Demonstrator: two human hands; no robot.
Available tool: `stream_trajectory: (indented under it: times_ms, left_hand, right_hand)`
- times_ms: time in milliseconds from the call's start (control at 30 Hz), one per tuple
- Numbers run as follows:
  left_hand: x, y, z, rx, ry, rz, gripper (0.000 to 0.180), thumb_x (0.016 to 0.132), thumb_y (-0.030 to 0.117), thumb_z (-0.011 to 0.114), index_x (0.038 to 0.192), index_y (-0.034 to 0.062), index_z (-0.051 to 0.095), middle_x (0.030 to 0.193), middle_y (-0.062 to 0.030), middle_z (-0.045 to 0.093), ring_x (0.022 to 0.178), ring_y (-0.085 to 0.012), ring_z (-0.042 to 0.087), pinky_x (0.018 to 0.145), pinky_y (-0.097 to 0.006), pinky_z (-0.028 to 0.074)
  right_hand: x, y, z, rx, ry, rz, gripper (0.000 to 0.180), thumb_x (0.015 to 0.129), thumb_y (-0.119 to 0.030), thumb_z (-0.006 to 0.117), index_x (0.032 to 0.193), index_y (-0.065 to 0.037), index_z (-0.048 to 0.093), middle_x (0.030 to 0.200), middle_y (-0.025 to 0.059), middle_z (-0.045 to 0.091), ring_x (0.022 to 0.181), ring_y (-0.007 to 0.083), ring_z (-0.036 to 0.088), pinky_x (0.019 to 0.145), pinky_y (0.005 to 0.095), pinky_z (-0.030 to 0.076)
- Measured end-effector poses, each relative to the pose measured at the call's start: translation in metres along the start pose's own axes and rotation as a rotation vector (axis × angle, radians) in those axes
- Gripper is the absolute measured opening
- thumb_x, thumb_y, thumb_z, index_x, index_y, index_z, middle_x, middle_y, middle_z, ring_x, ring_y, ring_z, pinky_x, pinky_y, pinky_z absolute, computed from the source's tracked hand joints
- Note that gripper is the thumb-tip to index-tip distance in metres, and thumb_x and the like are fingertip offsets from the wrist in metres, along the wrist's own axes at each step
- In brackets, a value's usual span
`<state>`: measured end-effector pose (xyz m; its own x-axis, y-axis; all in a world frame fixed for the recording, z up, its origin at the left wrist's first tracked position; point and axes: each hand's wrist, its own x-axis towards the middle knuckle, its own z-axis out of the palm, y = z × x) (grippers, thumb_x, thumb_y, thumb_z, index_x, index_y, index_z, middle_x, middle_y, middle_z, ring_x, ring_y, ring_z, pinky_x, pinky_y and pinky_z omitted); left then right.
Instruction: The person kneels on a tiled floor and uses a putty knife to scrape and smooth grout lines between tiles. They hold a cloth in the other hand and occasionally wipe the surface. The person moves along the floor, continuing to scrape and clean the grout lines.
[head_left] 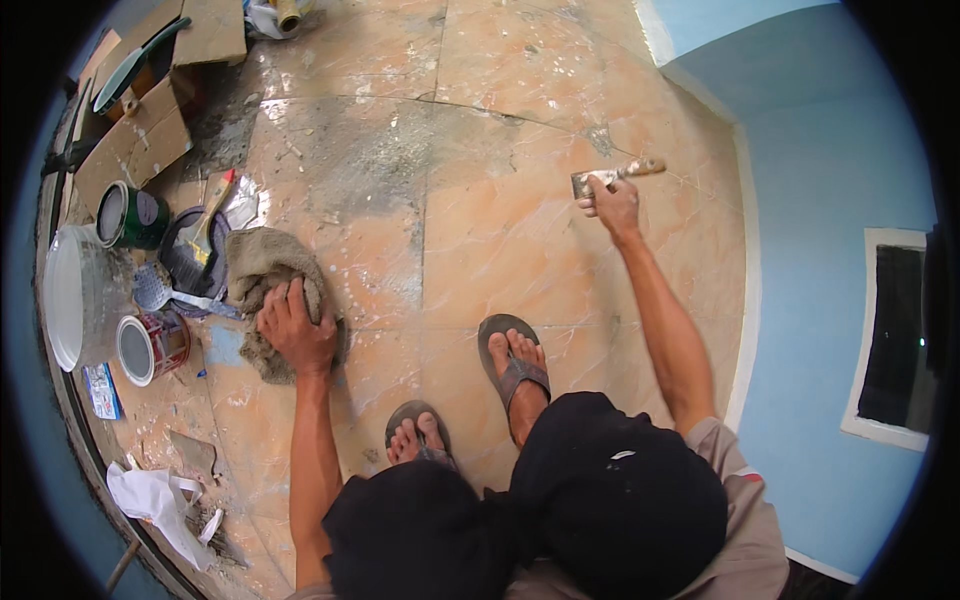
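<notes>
Brush (212, 215), slotted spoon (155, 288), green can (150, 218) — near cloth (265, 255) | left hand (300, 332) clutching it | right hand (617, 206) clamped on scraper (641, 168)

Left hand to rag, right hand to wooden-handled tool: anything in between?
Nothing visible. The left hand rests directly on the rag; the right hand grips the wooden-handled tool. The paintbrush and slotted spoon lie left of the rag, not between.

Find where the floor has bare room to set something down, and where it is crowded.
Bare, speckled tile lies between the rag under the left hand and the right hand; another patch, between the right sandal and right forearm. Crowded: left of the rag, with a tub, green can, red can and brush.
</notes>
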<state>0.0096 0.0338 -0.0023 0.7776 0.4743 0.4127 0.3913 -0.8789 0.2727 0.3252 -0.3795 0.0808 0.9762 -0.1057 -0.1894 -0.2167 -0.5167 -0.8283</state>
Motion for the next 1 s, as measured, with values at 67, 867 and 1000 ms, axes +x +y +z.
stream_trajectory:
  times_ms: [67,867,1000]
  left_hand:
    - [-0.002,0.003,-0.008,-0.002,-0.110,0.066,0.055,0.082,0.026,0.078,0.132,0.0074,0.064,0.128,-0.0149,0.063,0.127,-0.0363,0.055,0.111,-0.050,0.036]
    - [0.133,0.019,-0.033,0.150,-1.228,0.548,0.078,0.069,0.039,0.093,0.122,0.0036,0.048,0.116,-0.0152,0.054,0.112,-0.0368,0.058,0.093,-0.046,0.052]
    - [0.132,0.012,-0.036,0.134,-1.200,0.541,0.078,0.068,0.038,0.093,0.121,0.0040,0.047,0.116,-0.0152,0.054,0.112,-0.0373,0.059,0.092,-0.046,0.052]
  right_hand:
    - [0.013,0.058,-0.004,0.213,0.184,0.069,0.024,0.101,-0.013,0.068,0.103,0.011,0.068,0.086,0.0150,0.075,0.064,0.0203,0.075,0.049,0.0284,0.060]
    - [-0.017,0.032,0.141,0.076,0.094,-0.041,0.034,0.099,-0.016,0.069,0.077,0.010,0.069,0.069,0.0173,0.074,0.052,0.0222,0.072,0.049,0.0345,0.057]
    - [-0.008,0.021,0.127,0.079,0.080,-0.051,0.034,0.099,-0.017,0.069,0.078,0.009,0.070,0.068,0.0155,0.073,0.052,0.0221,0.072,0.049,0.0342,0.057]
